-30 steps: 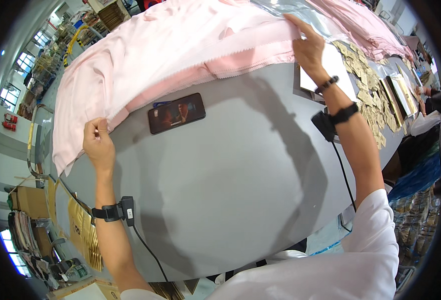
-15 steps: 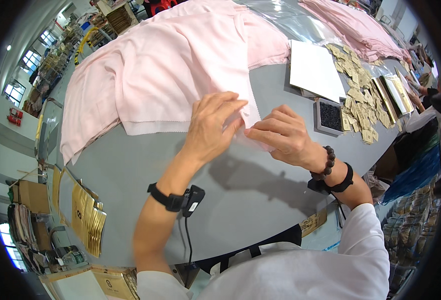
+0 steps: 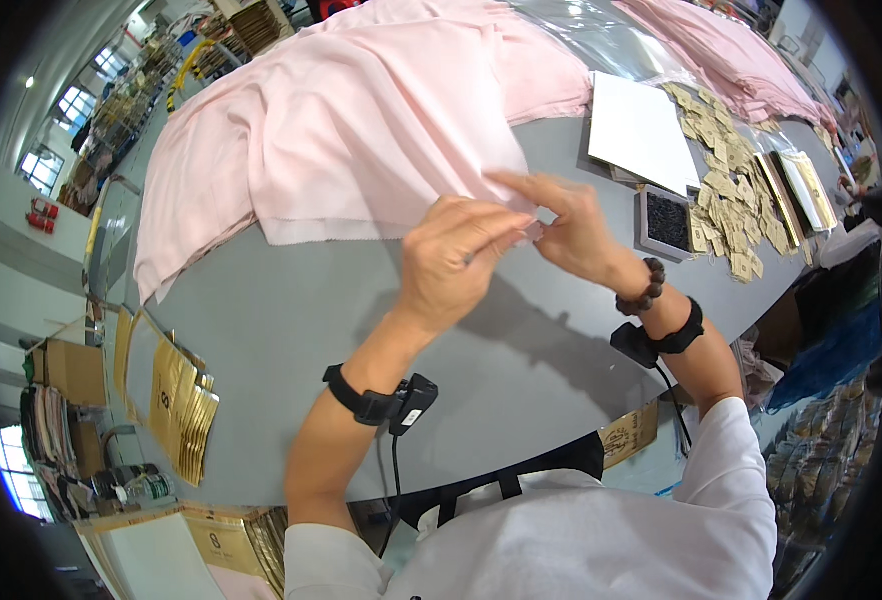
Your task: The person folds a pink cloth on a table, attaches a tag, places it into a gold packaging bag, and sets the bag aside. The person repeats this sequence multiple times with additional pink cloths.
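A large pale pink cloth (image 3: pixel 361 130) with a zigzag-cut edge is spread in loose folds over the grey table. At its near right corner my left hand (image 3: pixel 461 255) is closed in a pinch, the corner between thumb and fingers. A small whitish bit of the corner shows by its fingertips. Just to the right, my right hand (image 3: pixel 576 232) has its fingers stretched out over the cloth's edge, slightly blurred, and its thumb close to the pinched corner. Whether that thumb touches the cloth I cannot tell.
A white board (image 3: pixel 641 130), a small box of black bits (image 3: pixel 666 220) and a heap of tan tags (image 3: pixel 736 200) lie to the right. Gold packets (image 3: pixel 176 400) stand at the table's left. More pink cloth (image 3: pixel 731 60) lies far right, where another person's hand (image 3: pixel 847 180) shows.
My left hand has shifted right and now pinches the cloth's corner. My right hand's fingers have loosened and stretched out. The whole view has tilted slightly.
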`<act>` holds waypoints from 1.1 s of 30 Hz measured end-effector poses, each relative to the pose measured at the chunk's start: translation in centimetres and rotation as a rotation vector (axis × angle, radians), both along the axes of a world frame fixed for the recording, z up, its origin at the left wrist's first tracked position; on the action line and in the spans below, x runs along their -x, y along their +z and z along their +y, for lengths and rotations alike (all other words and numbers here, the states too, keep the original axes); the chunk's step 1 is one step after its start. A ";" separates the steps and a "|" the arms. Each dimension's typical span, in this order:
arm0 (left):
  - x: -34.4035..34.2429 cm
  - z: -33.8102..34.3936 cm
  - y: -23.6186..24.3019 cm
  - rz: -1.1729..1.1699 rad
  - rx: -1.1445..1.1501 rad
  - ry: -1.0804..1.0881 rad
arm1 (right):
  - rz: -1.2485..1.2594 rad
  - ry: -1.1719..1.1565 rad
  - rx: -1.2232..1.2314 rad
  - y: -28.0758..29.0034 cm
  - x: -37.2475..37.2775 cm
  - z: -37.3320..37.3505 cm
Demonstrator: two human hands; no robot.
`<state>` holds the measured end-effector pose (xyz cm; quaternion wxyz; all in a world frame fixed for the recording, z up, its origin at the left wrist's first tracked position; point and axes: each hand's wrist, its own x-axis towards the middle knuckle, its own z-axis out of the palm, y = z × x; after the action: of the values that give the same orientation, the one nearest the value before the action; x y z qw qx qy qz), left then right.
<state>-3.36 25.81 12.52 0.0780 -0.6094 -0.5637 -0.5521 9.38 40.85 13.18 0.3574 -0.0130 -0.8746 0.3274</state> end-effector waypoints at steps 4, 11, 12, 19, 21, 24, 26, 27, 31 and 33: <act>-1.0 -1.3 -2.0 0.143 -0.145 0.073 | 0.047 -0.105 -0.175 1.5 -1.6 2.1; -0.2 -4.0 -6.2 -0.254 0.296 0.044 | 0.439 -0.562 -0.470 7.6 -10.3 8.5; 0.4 -3.8 -6.6 -0.402 0.345 0.008 | 0.420 -0.552 -0.554 8.4 -11.8 9.0; 6.6 -2.4 -5.7 -1.241 0.048 -0.516 | 0.449 -0.488 -0.472 9.6 -18.9 9.8; 7.3 -2.8 -4.8 -1.274 -0.192 -0.548 | 0.397 -0.666 -0.539 9.1 -19.5 9.7; 9.5 -4.4 -3.1 -1.335 -0.462 -0.457 | 0.335 -0.771 -0.265 7.2 -20.4 9.3; 11.9 -5.8 -2.1 -1.528 -0.541 -0.156 | 0.286 -0.815 -0.178 5.8 -21.1 9.3; 13.3 -6.9 -1.8 -1.575 -0.558 -0.061 | 0.247 -0.786 -0.154 5.1 -21.6 9.4; 18.7 -11.6 -1.3 -1.574 -0.671 0.189 | 0.242 -0.577 -0.138 2.8 -23.6 10.6; 21.5 -13.9 -1.5 -1.578 -0.716 0.323 | 0.269 -0.669 0.054 2.2 -24.7 11.8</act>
<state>-24.83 11.94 11.03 -0.0708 0.0977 -0.3257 -0.9378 34.10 52.68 15.40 0.5561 -0.2647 -0.7582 0.2140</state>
